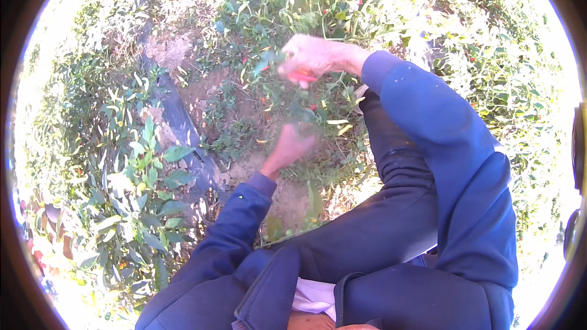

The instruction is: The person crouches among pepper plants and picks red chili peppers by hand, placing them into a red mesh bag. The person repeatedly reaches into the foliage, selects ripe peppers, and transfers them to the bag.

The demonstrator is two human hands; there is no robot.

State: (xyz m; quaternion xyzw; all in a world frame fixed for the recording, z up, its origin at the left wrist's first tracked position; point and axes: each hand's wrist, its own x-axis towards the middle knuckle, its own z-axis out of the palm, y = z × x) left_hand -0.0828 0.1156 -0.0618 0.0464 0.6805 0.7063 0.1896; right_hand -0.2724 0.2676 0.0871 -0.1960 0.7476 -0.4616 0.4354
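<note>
My right hand [312,57] is raised over a pepper plant, its fingers curled around red chili peppers [301,75]. Below it, my left hand [293,144] is blurred among the plant's leaves and stems; its fingertips are partly lost in the foliage, so what it touches is unclear. Between the hands, more red peppers [313,107] show among green leaves. Pale yellow-green peppers [337,122] hang just right of them, near my knee.
Pepper plants [146,174] with broad leaves grow on the left, and more foliage [500,82] lies at the right. A strip of dark plastic sheeting [179,112] runs along bare soil [286,199]. My bent leg [394,146] borders the plant's right side.
</note>
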